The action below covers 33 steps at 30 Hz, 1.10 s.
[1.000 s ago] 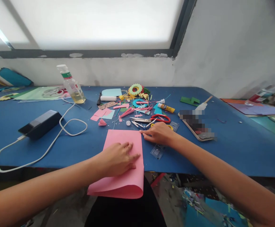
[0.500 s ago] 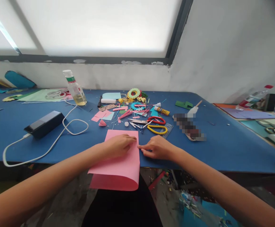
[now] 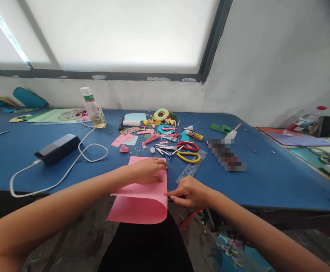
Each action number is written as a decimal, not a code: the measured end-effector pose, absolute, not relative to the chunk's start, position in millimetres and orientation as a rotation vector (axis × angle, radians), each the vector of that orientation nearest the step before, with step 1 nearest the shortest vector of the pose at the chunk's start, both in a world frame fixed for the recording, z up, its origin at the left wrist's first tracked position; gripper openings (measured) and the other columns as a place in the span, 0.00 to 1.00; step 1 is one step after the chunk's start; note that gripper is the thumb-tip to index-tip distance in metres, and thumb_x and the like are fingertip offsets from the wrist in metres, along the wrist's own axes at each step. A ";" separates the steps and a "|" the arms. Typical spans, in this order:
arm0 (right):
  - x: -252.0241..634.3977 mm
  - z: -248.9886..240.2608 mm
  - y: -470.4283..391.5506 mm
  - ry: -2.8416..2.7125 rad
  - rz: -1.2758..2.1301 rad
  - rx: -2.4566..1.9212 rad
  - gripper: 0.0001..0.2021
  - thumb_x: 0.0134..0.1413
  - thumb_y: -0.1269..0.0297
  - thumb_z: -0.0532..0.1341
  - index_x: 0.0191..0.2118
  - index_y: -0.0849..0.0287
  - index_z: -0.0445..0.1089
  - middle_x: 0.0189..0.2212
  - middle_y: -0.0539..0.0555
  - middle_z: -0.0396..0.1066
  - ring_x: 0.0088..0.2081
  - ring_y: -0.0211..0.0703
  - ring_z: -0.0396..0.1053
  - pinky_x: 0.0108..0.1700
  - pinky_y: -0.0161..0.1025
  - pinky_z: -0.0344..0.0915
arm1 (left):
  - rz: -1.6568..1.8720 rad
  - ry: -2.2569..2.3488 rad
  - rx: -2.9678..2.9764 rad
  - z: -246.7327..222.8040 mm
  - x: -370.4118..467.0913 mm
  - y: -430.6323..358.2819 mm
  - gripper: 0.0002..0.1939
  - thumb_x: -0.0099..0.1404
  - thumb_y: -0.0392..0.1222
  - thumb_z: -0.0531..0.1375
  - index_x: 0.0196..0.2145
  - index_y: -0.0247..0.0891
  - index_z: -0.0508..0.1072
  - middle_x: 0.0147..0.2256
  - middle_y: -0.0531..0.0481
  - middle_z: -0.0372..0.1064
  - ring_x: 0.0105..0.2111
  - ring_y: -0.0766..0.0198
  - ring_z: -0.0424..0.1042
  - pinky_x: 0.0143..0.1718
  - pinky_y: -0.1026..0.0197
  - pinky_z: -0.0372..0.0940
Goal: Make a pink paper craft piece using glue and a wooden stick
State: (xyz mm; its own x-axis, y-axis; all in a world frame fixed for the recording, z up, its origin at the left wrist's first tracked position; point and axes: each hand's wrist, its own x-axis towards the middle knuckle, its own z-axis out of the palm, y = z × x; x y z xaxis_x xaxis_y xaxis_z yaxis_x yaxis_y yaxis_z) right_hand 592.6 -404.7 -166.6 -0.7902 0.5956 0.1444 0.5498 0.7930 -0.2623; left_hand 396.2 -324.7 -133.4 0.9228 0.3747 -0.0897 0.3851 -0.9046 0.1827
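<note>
A folded sheet of pink paper [image 3: 150, 190] lies over the table's front edge, its near end curving in a loose loop that hangs past the edge. Flat on its upper layer rests my left hand [image 3: 149, 170], fingers spread toward the right side. My right hand [image 3: 189, 192] touches the paper's right folded edge with an outstretched index finger, its other fingers curled and holding nothing. Just beyond my right hand are a clear plastic ruler [image 3: 191, 168], yellow-handled scissors [image 3: 189, 156] and red-handled scissors [image 3: 188, 146].
Paper scraps [image 3: 125, 139], pens and a yellow glue tube [image 3: 194, 135] clutter the middle of the blue table [image 3: 267, 177]. At left stand a bottle [image 3: 93, 109] and a black device [image 3: 57, 148] with a white cable [image 3: 59, 184]. A blurred-out object [image 3: 225, 155] lies at right.
My right hand has slid toward me along the paper's folded edge, uncovering more of the ruler. My left hand has shifted slightly away from me on the sheet, and the near loop stands more open.
</note>
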 end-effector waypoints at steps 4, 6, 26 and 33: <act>594.8 -173.1 -402.5 -2.725 0.373 -0.851 0.15 0.55 0.67 0.53 0.43 0.57 0.74 0.15 0.52 0.71 0.18 0.36 0.62 0.24 0.35 0.51 | -0.164 0.508 2.912 -127.7 399.1 -313.8 0.20 0.60 0.40 0.58 0.50 0.35 0.66 0.53 0.43 0.61 0.52 0.57 0.62 0.50 0.60 0.59; 595.0 -175.2 -402.4 -2.705 0.399 -0.840 0.15 0.55 0.67 0.53 0.43 0.57 0.75 0.15 0.52 0.71 0.18 0.36 0.62 0.24 0.35 0.51 | -0.222 0.457 2.927 -122.8 403.2 -304.9 0.19 0.59 0.39 0.59 0.48 0.38 0.68 0.52 0.45 0.63 0.51 0.58 0.63 0.48 0.62 0.59; 592.4 -163.1 -399.1 -2.495 0.730 -0.915 0.33 0.63 0.49 0.35 0.44 0.64 0.73 0.30 0.58 0.73 0.32 0.41 0.69 0.34 0.34 0.61 | -0.669 0.393 2.891 -103.6 446.2 -274.7 0.20 0.52 0.47 0.64 0.42 0.41 0.68 0.38 0.50 0.71 0.33 0.62 0.68 0.24 0.67 0.52; 585.1 -162.9 -397.3 -2.438 0.848 -1.005 0.34 0.62 0.48 0.36 0.43 0.65 0.73 0.32 0.58 0.72 0.35 0.41 0.69 0.37 0.35 0.63 | -0.650 0.410 2.877 -104.7 440.1 -278.3 0.17 0.51 0.45 0.64 0.39 0.40 0.70 0.39 0.49 0.70 0.34 0.61 0.67 0.26 0.66 0.53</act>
